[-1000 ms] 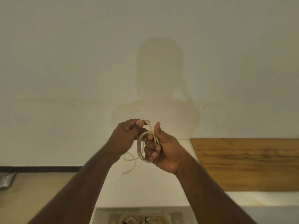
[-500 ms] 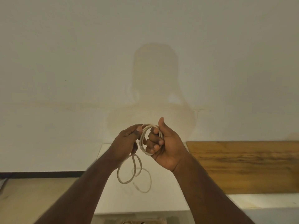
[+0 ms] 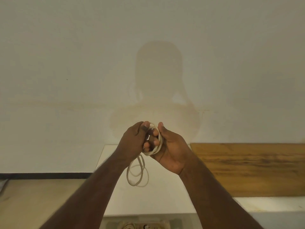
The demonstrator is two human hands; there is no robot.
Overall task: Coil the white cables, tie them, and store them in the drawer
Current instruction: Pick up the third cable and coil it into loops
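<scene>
White cable [image 3: 155, 142], partly wound into a small coil, sits near the centre of the view, held up in front of a plain pale wall [image 3: 82, 63]. The right hand [image 3: 170, 149] has its fingers curled through the coil, with the thumb upright at the coil's 1 o'clock edge, so the loops wrap round those fingers. The left hand [image 3: 133, 142] meets it from 9 o'clock, thumb and forefinger pinching a strand at the top of the coil; the two hands touch at the fingertips. A ring shows on one finger near the bottom of the coil, though I cannot tell which hand it belongs to. From under the left hand the slack of the cable hangs toward 6 o'clock in a loose long loop [image 3: 136, 172] that casts a shadow on the white cabinet top [image 3: 165, 195] below. Whether the loop touches that surface cannot be told.

At 3 o'clock from the hands a wooden board [image 3: 255, 169] lies on the counter against the wall. At 8 o'clock a dark strip [image 3: 41, 175] runs along the foot of the wall above a beige surface [image 3: 33, 204]. At 6 o'clock, at the frame's lower edge, an open drawer [image 3: 181, 222] shows more pale coiled cables [image 3: 128, 226] inside.
</scene>
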